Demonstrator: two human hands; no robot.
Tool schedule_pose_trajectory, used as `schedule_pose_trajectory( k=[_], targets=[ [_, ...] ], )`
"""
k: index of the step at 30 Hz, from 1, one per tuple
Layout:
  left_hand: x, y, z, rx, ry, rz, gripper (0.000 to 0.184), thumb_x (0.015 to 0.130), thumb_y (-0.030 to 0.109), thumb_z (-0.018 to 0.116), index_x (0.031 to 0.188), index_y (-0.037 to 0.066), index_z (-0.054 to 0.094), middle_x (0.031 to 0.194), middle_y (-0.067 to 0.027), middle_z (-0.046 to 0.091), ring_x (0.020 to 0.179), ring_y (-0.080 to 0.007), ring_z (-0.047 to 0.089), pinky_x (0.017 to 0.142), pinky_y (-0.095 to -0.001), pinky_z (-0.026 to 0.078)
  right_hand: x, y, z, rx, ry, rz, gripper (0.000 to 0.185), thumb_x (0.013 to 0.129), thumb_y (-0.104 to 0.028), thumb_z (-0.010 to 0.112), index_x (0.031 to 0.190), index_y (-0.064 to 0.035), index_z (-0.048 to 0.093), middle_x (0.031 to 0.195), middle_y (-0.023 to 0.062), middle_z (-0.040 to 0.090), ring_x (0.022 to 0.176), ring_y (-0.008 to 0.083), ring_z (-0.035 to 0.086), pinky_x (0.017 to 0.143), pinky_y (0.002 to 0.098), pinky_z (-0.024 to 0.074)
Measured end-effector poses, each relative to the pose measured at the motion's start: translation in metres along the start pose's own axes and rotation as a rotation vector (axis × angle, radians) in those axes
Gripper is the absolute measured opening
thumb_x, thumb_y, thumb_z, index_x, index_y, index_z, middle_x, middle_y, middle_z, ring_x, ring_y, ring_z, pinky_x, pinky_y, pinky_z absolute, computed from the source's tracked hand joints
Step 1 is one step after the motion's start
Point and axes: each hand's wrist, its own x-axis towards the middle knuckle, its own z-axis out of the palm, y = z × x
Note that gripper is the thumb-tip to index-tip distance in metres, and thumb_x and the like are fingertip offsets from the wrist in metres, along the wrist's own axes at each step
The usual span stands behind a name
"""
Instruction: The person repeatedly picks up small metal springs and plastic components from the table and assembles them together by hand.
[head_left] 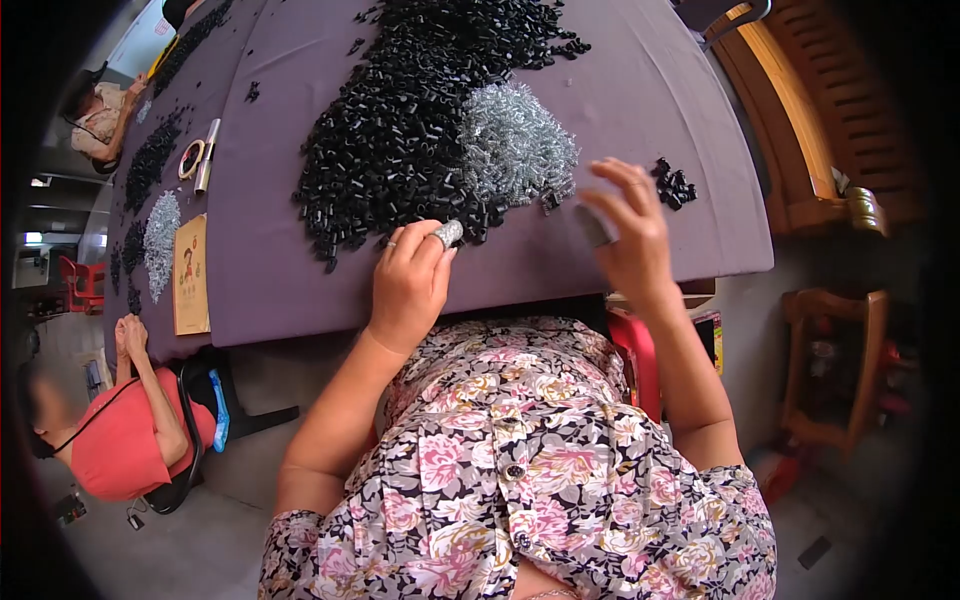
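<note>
Over the near edge of the big black heap, my left hand [408, 275] has its fingers closed together. A silver-grey wrapping [447, 234] covers one fingertip, and anything pinched there is too small to make out. My right hand [632, 230] is raised over the cloth to the right, fingers curved and apart, slightly blurred. Dark grey material [593, 226] shows at its thumb. Small black tube-like pieces [385, 150] form the large heap. Against its right side lies a pile of clear, shiny small pieces [518, 145]. A small cluster of black pieces [674, 184] sits right of my right hand.
A purple cloth covers the table [270, 290]. To the left are a yellow booklet [191, 275], a tape roll [190, 160], a silver tube [208, 157] and another clear pile [161, 245]. A person in red [120, 445] and another person [100, 120] sit there. A wooden chair [835, 370] stands right.
</note>
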Motion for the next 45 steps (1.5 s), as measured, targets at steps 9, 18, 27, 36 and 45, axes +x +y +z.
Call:
schedule_pose_trajectory(
  k=[9,18,27,36,45],
  targets=[
    [-0.02,0.016,-0.018,-0.325,0.113,-0.335,0.024,0.088,-0.006,0.071,0.112,-0.003,0.068,0.109,-0.0075,0.065,0.082,-0.0125,0.063,0.075,-0.0259,0.054,0.006,-0.028,0.007,-0.063,-0.214,-0.028,0.045,0.066,-0.001,0.075,0.11,-0.0113,0.072,0.144,0.0091,0.053,0.145,0.0358,0.038,0.12,0.0582,0.0316],
    [0.001,0.026,-0.023,-0.081,-0.03,-0.075,0.022,0.079,0.004,0.078,0.098,0.001,0.067,0.102,-0.0118,0.065,0.092,-0.0323,0.062,0.079,-0.0405,0.052,0.005,-0.038,-0.007,-0.032,-0.172,0.038,0.038,0.067,-0.001,0.076,0.103,-0.011,0.073,0.144,0.0082,0.055,0.144,0.0374,0.04,0.117,0.0542,0.0369],
    [-0.005,0.027,-0.028,-0.154,-0.03,-0.216,0.02,0.081,0.0,0.076,0.099,0.0,0.066,0.095,-0.0115,0.063,0.083,-0.0287,0.063,0.073,-0.0381,0.052,0.002,-0.043,-0.028,0.046,0.012,0.189,0.03,0.07,0.002,0.078,0.097,-0.0094,0.073,0.136,0.0095,0.063,0.14,0.0377,0.046,0.111,0.0478,0.0426],
    [0.01,0.028,-0.04,-0.081,-0.121,-0.069,0.016,0.082,0.001,0.075,0.096,0.0,0.067,0.096,-0.0128,0.064,0.087,-0.0328,0.063,0.076,-0.0405,0.051,0.004,-0.057,-0.033,0.029,-0.141,0.137,0.035,0.065,0.003,0.077,0.098,-0.0102,0.073,0.143,0.0101,0.057,0.145,0.0391,0.038,0.116,0.0539,0.0371],
    [0.01,0.026,-0.048,-0.118,-0.143,-0.104,0.019,0.08,0.002,0.077,0.096,0.0,0.067,0.096,-0.0126,0.063,0.087,-0.0327,0.062,0.075,-0.0409,0.051,0.013,-0.067,-0.028,0.006,-0.307,0.123,0.038,0.06,0.002,0.077,0.097,-0.0074,0.072,0.148,0.0105,0.052,0.149,0.0405,0.032,0.12,0.0604,0.0314]
  ],
)
